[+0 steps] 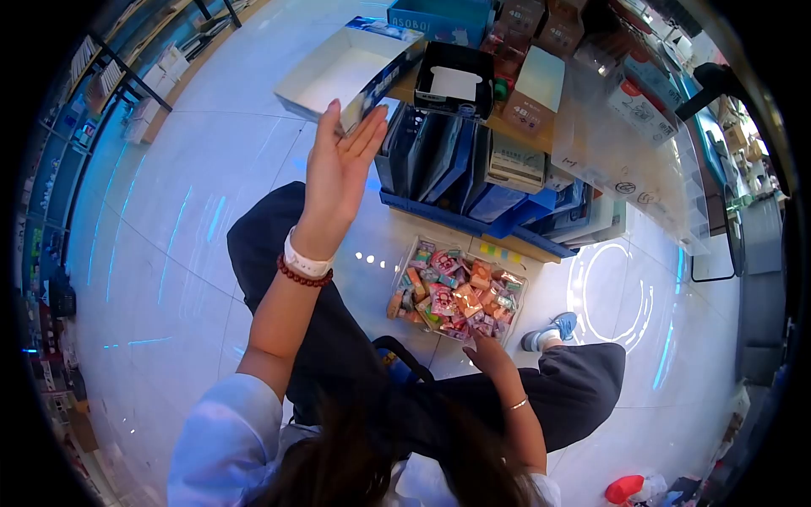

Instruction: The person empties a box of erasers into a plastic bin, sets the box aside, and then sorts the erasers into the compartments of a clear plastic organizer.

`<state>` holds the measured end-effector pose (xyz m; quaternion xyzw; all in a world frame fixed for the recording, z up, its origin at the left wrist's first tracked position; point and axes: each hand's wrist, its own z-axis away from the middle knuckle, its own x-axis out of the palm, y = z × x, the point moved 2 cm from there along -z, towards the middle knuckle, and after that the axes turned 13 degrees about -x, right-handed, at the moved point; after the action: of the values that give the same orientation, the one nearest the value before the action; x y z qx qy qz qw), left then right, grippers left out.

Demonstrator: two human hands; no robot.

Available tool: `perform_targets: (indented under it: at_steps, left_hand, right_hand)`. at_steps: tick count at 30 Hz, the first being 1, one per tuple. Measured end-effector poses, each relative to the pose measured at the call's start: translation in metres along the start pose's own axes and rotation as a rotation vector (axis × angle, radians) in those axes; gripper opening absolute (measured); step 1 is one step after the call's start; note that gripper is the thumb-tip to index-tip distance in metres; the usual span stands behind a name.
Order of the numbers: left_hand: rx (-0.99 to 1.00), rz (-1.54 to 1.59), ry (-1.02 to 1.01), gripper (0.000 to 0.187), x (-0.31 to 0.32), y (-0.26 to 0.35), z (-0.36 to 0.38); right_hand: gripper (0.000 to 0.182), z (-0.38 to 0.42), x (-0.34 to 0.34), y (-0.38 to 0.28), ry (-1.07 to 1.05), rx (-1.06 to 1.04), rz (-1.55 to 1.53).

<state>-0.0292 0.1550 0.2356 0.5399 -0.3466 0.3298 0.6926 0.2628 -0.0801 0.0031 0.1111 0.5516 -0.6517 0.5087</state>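
My left hand [336, 173] is raised at the near corner of an open cardboard box [338, 69] with a white inside and blue printed sides. The box's corner sits between the thumb and the straight fingers, and the box juts out past the shelf, tilted. Lower down, my right hand [492, 355] is at the near edge of a clear plastic bin [525, 296] on the floor. Its fingers are apart and reach the small colourful packets [467, 297] heaped inside. I see nothing held in that hand.
A low shelf holds blue folders [448, 165], a black open box [454, 80], a brown carton [536, 89] and a blue box [439, 21]. A clear plastic sheet [629, 156] hangs over its right side. My shoe [551, 331] stands right of the bin.
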Motion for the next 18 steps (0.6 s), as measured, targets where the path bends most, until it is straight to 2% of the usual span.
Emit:
perform_targets:
  at_steps: [3,7,9,10,11,12,13,14,15,16,18]
  left_hand:
    - [0.015,-0.018,0.004,0.047,0.004,-0.008,-0.008]
    - [0.024,-0.003,0.011,0.047,0.010,-0.007,-0.012]
    - [0.082,-0.005,0.030,0.046,0.001,-0.009,0.001]
    - [0.066,0.013,0.029,0.038,-0.004,-0.014,0.001]
    - [0.225,-0.065,-0.034,0.029,0.000,0.001,0.024]
    - [0.262,-0.077,-0.072,0.024,0.001,0.000,0.043]
    - [0.279,-0.091,-0.044,0.028,0.000,-0.007,0.043]
    - [0.276,-0.204,0.006,0.037,-0.001,-0.010,0.091]
    - [0.197,-0.188,-0.025,0.054,-0.013,-0.017,0.109]
    - [0.176,-0.254,0.038,0.060,-0.011,-0.018,0.110]
    - [-0.015,-0.474,-0.083,0.070,-0.063,-0.041,0.164]
  right_hand:
    - [0.049,-0.005,-0.001,0.000,-0.055,0.038,-0.004]
    - [0.045,-0.013,-0.006,0.008,0.056,-0.043,0.037]
    - [0.044,-0.002,0.008,0.016,0.046,-0.029,-0.002]
    - [0.044,-0.007,0.022,0.031,0.175,-0.142,0.116]
    - [0.044,-0.002,-0.011,-0.001,0.014,0.031,-0.029]
    - [0.053,0.003,-0.003,0.005,0.065,-0.049,0.027]
    - [0.052,-0.001,0.006,0.016,0.087,-0.089,0.077]
    - [0.050,0.004,-0.015,-0.011,0.103,-0.108,-0.053]
    - [0.048,0.004,-0.017,-0.012,0.081,-0.061,-0.131]
    - [0.045,-0.008,-0.026,-0.021,0.097,-0.136,-0.202]
    - [0.042,0.003,-0.032,-0.031,0.117,-0.132,-0.303]
